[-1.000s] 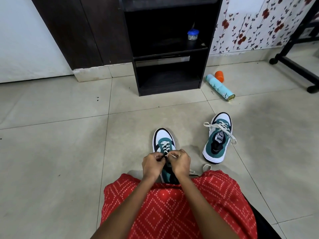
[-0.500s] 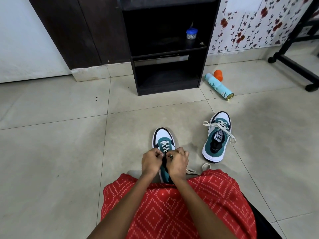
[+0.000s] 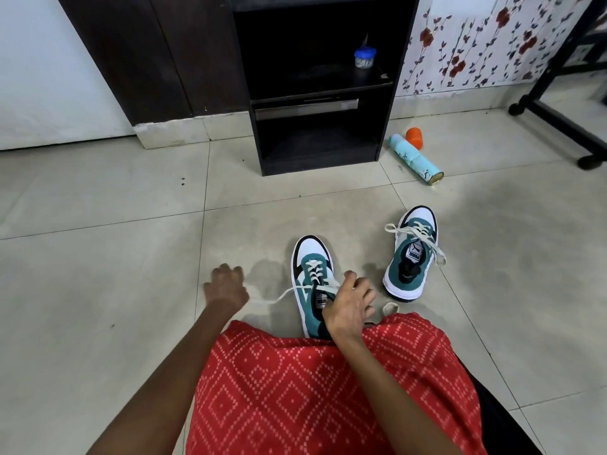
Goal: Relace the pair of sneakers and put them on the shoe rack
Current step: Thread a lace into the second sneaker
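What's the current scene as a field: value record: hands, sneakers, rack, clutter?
near sneaker: on floor, toe away, lace partly threaded
far sneaker: on floor, to its right, laces loose
left hand: curled, left of near sneaker; lace runs toward it, grip hidden
right hand: over the tongue, pinching lace
shoe rack: ahead, no sneakers; blue-lidded jar on shelf
floor: spray can lying, orange cap beside

We see the tiled floor [image 3: 98, 290] carrying one sneaker [image 3: 312, 249] at centre, a second sneaker [image 3: 412, 254] at three o'clock, a spray can [image 3: 415, 159] lying beside an orange cap [image 3: 414, 136] at one o'clock, and the shoe rack [image 3: 305, 108] at twelve.
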